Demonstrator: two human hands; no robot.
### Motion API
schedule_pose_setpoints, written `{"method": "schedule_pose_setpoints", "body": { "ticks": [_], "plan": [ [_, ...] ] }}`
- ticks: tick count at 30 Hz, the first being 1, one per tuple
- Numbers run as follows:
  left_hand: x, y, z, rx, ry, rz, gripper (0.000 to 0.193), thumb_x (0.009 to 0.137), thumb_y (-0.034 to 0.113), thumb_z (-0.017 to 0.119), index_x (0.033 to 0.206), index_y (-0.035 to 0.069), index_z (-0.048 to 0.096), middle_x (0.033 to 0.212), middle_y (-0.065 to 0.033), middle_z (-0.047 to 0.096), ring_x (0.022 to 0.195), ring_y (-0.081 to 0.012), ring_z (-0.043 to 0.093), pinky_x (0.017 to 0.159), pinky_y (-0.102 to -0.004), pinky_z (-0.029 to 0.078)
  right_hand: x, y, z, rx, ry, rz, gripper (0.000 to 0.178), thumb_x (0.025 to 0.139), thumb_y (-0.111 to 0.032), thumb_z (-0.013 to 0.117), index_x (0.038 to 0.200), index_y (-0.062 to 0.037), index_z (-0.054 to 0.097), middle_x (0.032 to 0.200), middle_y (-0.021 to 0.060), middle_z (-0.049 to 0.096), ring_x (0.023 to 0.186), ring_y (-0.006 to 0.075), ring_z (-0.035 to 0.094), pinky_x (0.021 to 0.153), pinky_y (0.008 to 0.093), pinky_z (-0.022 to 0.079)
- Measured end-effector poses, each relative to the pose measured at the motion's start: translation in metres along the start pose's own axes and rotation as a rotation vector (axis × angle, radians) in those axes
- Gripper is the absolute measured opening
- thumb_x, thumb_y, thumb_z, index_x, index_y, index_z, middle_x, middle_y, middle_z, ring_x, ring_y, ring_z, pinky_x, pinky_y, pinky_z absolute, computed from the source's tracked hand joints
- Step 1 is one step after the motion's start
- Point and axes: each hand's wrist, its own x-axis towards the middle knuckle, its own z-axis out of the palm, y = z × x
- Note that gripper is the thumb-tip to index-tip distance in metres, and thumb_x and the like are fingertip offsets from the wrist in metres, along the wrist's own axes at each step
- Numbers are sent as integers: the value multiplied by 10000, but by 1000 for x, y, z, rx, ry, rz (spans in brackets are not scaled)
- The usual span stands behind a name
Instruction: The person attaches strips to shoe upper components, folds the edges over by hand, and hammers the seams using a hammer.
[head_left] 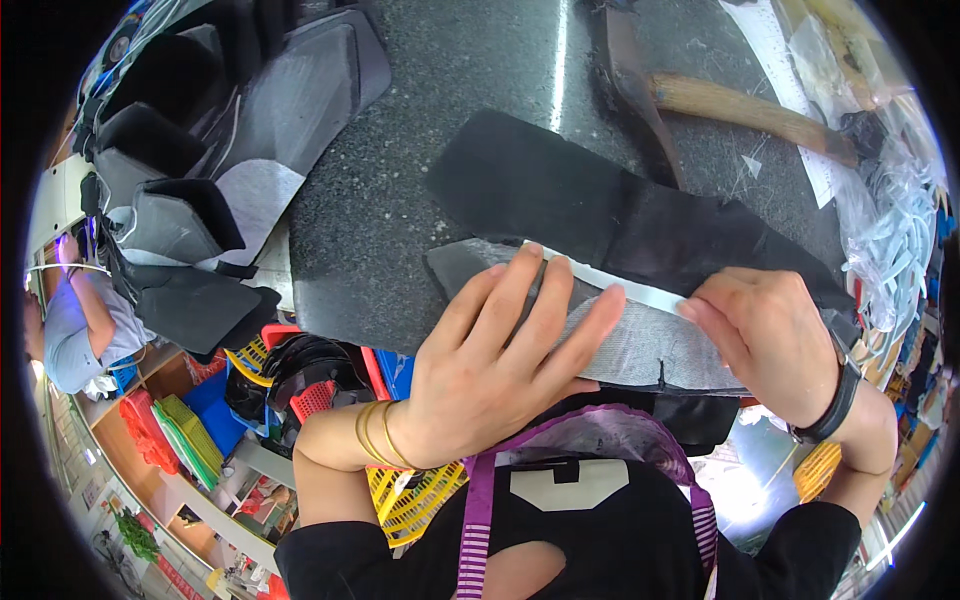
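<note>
A narrow white strip (648, 293) lies along the seam between a black shoe-upper-like piece (540, 180) and its grey fabric-backed part (690, 350) on the dark speckled tabletop (440, 60). My left hand (480, 370) rests palm down with fingers stretched out, fingertips pressing on the strip's left part and the edge beside it. At the strip's right end, my right hand (770, 330) has thumb and fingers pinched together on it. The curled fingers partly hide that end.
A hammer with a wooden handle (750, 108) lies at the back right, near a white ruler (790, 90) and clear plastic bags (830, 60). Stacked black and grey pieces (300, 110) fill the left. Baskets (190, 440) stand below left; another person (90, 330) sits beyond.
</note>
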Motion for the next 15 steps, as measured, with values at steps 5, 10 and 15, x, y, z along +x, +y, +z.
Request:
{"method": "schedule_pose_setpoints", "body": {
  "ticks": [5, 10, 15],
  "plan": [
    [14, 8, -8, 112, -146, -72, 590, 745, 442, 633, 1217, 90, 603, 1231, -139, 498, 1046, -297, 545, 814, -398, 482, 8, 9, 3, 8, 4, 5, 228, 821, -118, 629, 656, 26, 565, 614, 214, 561, 615, 401, 580, 575, 455, 463],
    [19, 30, 9, 236, 53, 73, 395, 793, 183, 606, 1141, -3, 620, 1222, -159, 530, 1069, -295, 547, 845, -401, 492, 8, 11, 8, -13, 51, -63, 263, 807, -146, 646, 632, 23, 547, 576, 219, 546, 606, 404, 580, 545, 461, 469],
    [7, 25, 19, -65, -6, 58, 422, 744, 51, 644, 1165, 36, 637, 1205, -184, 514, 1098, -358, 562, 918, -433, 502, -11, 10, 16, -13, 132, -228, 198, 832, -162, 648, 775, -7, 538, 616, 136, 556, 526, 346, 572, 472, 416, 463]
  ]
}}
